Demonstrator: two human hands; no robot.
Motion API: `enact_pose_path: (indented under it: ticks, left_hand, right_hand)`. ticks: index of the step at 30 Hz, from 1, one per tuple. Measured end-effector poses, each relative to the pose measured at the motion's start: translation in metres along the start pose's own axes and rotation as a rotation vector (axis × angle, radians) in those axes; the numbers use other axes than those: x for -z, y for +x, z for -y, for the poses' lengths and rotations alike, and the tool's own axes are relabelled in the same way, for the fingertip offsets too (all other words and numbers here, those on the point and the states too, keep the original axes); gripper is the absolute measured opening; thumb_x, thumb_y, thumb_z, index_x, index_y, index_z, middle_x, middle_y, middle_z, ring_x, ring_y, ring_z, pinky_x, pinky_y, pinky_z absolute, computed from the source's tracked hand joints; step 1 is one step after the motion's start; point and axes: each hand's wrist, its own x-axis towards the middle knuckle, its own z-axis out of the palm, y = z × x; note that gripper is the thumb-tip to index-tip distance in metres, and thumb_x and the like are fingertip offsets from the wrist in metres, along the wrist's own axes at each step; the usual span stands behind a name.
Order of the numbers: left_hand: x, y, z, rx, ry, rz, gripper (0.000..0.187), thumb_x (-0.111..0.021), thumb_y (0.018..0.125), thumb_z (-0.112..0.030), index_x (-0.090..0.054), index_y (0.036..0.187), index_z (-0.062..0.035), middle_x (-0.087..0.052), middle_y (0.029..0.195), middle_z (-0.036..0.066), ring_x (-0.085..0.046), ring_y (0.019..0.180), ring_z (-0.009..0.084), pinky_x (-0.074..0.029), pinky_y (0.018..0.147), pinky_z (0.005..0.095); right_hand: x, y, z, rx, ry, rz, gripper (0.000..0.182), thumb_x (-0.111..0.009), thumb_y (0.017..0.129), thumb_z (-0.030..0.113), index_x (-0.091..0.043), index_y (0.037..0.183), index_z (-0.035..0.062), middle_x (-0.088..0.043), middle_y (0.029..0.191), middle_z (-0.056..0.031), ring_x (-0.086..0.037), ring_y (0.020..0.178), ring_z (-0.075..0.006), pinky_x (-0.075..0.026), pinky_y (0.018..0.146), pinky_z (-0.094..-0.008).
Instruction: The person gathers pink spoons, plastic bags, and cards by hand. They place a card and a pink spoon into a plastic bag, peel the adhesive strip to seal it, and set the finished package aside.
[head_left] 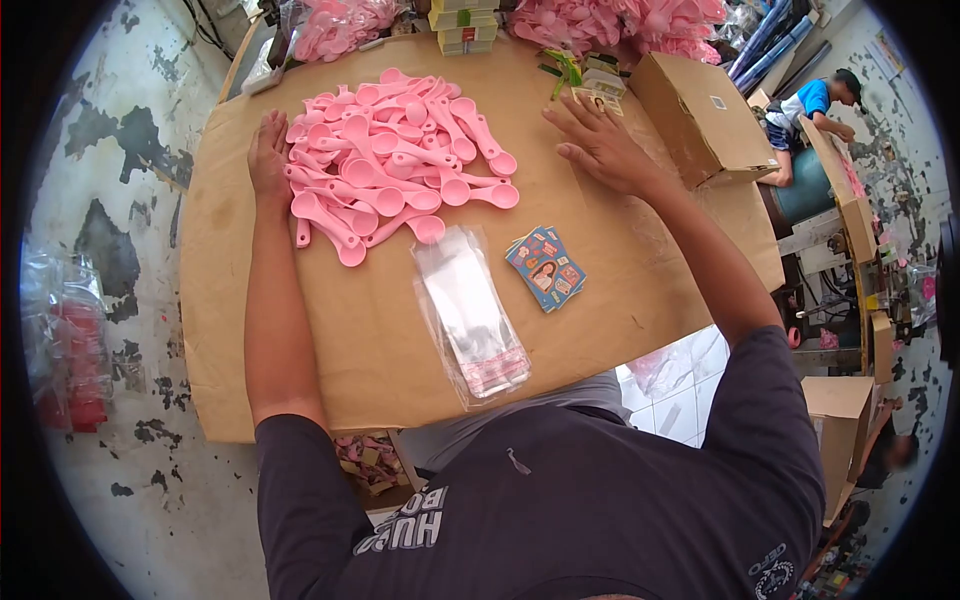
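A heap of pink plastic measuring spoons (390,160) covers the far left part of the brown table. Against its left edge rests my left hand (268,158), seen side-on with fingers stretched out and holding nothing. My right hand (608,148) is spread over the table to the right of the spoons, its fingers apart, near some small printed cards (600,100). Closer to me lies a stack of clear plastic bags (470,310) with a pinkish strip at the near end. Beside the bags sits a small stack of blue printed cards (546,270).
A cardboard box (705,115) stands at the right table edge. Along the back are bundled pink spoons in bags (340,25) and stacked yellowish packs (465,25). Another person (815,105) works at a table on the right. Plastic bags (75,340) hang on the left wall.
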Motion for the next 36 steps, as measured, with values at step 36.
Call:
enact_pose_path:
  ticks: [36]
  left_hand:
    - [0.004, 0.007, 0.005, -0.026, 0.048, 0.041, 0.067, -0.047, 0.106, -0.042, -0.034, 0.15, 0.0064, -0.04, 0.154, 0.024, -0.04, 0.144, 0.03, -0.031, 0.12, 0.0381]
  right_hand:
    - [0.03, -0.136, 0.034, -0.041, 0.005, 0.115, 0.072, -0.054, 0.099, 0.051, -0.03, 0.16, 0.0202, -0.019, 0.168, -0.0105, -0.012, 0.156, -0.0324, -0.011, 0.125, -0.0505]
